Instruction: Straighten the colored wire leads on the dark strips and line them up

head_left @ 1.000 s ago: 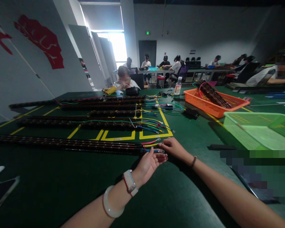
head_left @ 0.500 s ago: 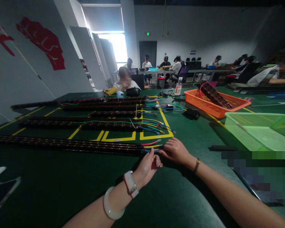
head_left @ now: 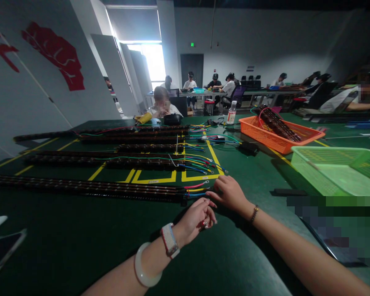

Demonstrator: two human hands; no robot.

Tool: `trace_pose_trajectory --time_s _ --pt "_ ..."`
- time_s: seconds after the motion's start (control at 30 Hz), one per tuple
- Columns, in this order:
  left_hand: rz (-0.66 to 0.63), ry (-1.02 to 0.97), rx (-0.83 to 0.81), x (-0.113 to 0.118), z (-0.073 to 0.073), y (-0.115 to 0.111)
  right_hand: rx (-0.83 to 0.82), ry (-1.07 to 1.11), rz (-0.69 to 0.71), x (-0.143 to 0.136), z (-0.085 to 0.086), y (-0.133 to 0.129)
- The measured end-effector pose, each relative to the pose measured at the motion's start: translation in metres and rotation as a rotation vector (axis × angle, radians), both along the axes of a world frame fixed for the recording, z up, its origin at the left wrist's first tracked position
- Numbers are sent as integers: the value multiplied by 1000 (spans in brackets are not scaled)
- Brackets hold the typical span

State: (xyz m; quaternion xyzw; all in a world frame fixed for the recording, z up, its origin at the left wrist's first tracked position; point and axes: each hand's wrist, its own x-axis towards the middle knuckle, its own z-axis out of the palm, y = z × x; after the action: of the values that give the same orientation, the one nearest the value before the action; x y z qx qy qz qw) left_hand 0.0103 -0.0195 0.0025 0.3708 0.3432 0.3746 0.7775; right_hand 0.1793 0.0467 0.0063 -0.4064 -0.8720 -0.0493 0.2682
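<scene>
Closest to me lies a long dark bundle of sleeved cables [head_left: 148, 192], with a red wire [head_left: 199, 183], a yellow wire [head_left: 197, 190] and a blue wire [head_left: 195, 195] coming out of its right end. At the tip of the blue wire, the thumb and finger of my right hand [head_left: 228, 192] are pinched together. My left hand [head_left: 197, 220] is just below that wire end, apart from it. Its fingers are loosely bent and spread, with nothing seen in them. Metal ring terminals show on some wire ends; the blue wire's tip is hidden by my right fingers.
Several more cable bundles [head_left: 111, 160] lie behind on the green table [head_left: 117, 246], over yellow tape lines. An orange basket [head_left: 262, 137] with a bundle and a green basket [head_left: 314, 172] stand at right. A bottle [head_left: 232, 112] stands behind. A person [head_left: 163, 105] sits across the table.
My left hand has come off the blue wire and dropped slightly down and right, its fingers loosening. My right hand stays at the wire's end, nearly unmoved.
</scene>
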Motion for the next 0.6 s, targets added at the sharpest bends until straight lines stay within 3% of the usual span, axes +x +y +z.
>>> trace_pose_trajectory --time_s 0.13,0.3,0.6 --pt "-39 71 25 1 3 -2 -102 169 83 -8 3 1" --pt "-87 164 79 3 3 -2 -229 85 172 -24 -3 5" --pt "-109 111 14 3 4 -1 -412 70 167 -32 -5 15"
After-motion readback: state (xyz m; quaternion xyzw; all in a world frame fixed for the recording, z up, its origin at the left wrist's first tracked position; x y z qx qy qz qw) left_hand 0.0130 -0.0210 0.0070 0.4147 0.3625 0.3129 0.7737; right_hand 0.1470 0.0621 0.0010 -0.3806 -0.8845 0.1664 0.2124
